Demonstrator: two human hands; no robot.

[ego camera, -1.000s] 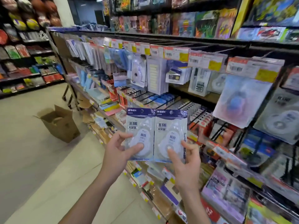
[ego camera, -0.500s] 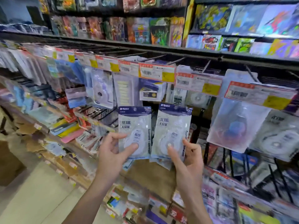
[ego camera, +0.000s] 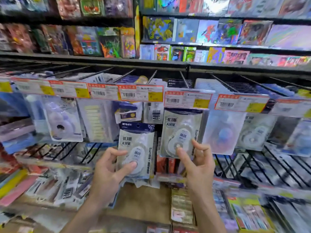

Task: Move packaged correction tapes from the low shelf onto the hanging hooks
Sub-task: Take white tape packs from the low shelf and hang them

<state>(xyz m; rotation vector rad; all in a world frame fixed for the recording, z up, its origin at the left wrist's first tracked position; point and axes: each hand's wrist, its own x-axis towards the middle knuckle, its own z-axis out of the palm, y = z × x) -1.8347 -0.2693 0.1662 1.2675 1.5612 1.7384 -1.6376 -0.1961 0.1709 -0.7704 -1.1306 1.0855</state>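
My left hand [ego camera: 109, 172] grips a stack of packaged correction tapes [ego camera: 135, 148], white with a dark blue header and a hanging hole, thumb across the front. My right hand [ego camera: 196, 163] pinches the lower edge of another correction tape package [ego camera: 180, 132], thumb on its front. That package's top is hidden behind a price tag [ego camera: 187, 100] at the tip of a hanging hook [ego camera: 183, 79]. I cannot tell whether it hangs on the hook.
A row of black hooks with red-and-yellow price tags [ego camera: 139, 93] carries stationery packs left and right. Lower wire hooks [ego camera: 252, 167] stick out at the right. A brown shelf board [ego camera: 143, 200] lies below my hands. Colourful card packs [ego camera: 210, 32] fill the upper shelves.
My view swung right and closer to the hooks. The right-hand package rose away from the left one until its header went behind the price tag.
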